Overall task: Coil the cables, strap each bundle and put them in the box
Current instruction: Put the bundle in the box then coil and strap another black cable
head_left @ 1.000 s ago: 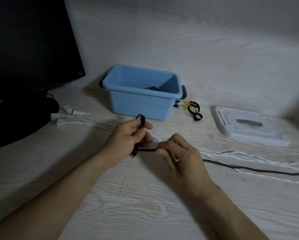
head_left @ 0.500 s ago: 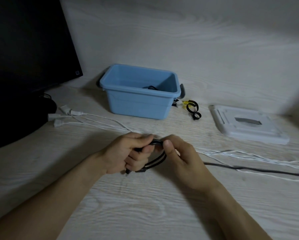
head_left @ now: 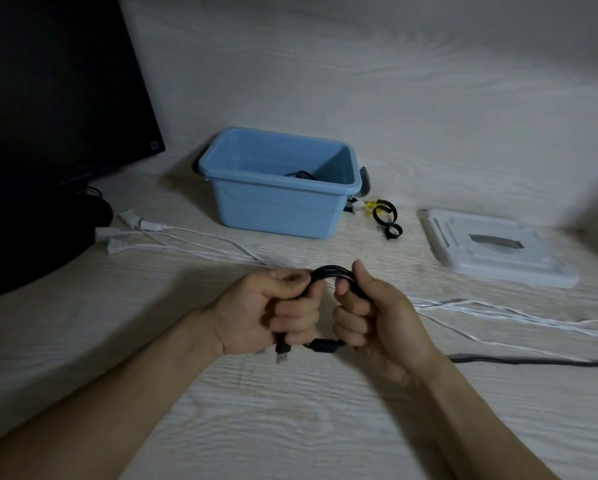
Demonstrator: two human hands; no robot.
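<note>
monitor (head_left: 48,84): one dark screen is seen at the far left, with white plugs (head_left: 124,233) lying just beside its base.
left hand (head_left: 269,313): its fingers are curled tight round the left side of the black cable (head_left: 332,271), with a usb plug (head_left: 283,351) hanging below the fist.
black cable: one small coil of a few loops is held above the table (head_left: 290,427), near the middle, between both fists; it is judged light and springy, likely to unwind if released, so it is best gripped across all loops at the sides.
right hand (head_left: 377,313): it is clamped on the right side of the coil, thumb raised.
box (head_left: 276,209): one blue tub stands beyond the hands; something dark is seen inside, too hidden to name.
straps (head_left: 387,220): two black rings are seen right of the box.
lid (head_left: 491,251): one, white, far right.
loose cables: several white ones (head_left: 498,310) and one dark lead (head_left: 533,360) trail rightward, uncoiled.
</note>
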